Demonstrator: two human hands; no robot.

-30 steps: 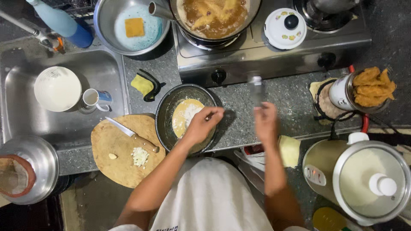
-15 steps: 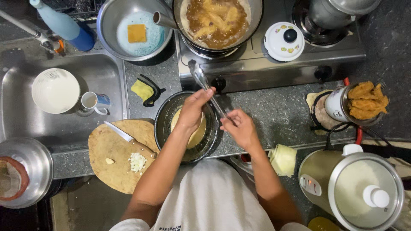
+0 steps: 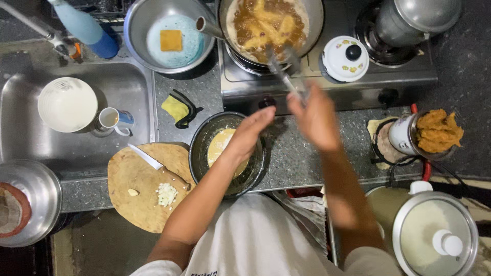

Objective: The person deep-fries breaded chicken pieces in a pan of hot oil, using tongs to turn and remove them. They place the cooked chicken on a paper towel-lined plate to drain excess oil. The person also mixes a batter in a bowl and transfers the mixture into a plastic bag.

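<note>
A person in a white shirt stands at a dark speckled counter, the right hand [image 3: 314,116] closed around metal tongs [image 3: 283,71] whose blurred tips reach over the rim of a pan of bubbling oil [image 3: 271,25] holding pale yellow strips on the steel stove [image 3: 327,82]. The left hand [image 3: 253,130] hovers, fingers loosely curled and holding nothing that shows, above a dark bowl of yellow batter [image 3: 225,153] set on the counter just below the stove. Beside that bowl lies a round wooden cutting board [image 3: 146,186] carrying a knife [image 3: 156,166] and a small heap of chopped garlic [image 3: 166,194]. In the sink [image 3: 76,148] sit 1 white bowl [image 3: 67,104] and 1 white mug [image 3: 113,120]; behind it, a steel bowl [image 3: 169,36] holds a yellow sponge square on blue water, near a blue bottle [image 3: 87,28]. A yellow cloth [image 3: 175,108] rests between sink and stove. A white lid with a black knob and small yellow-green flower marks [image 3: 345,58] sits on the stove top. At right, a strainer piled with golden fried pieces [image 3: 437,130] stands over a cup, with a white-lidded cooker [image 3: 434,232] below.
</note>
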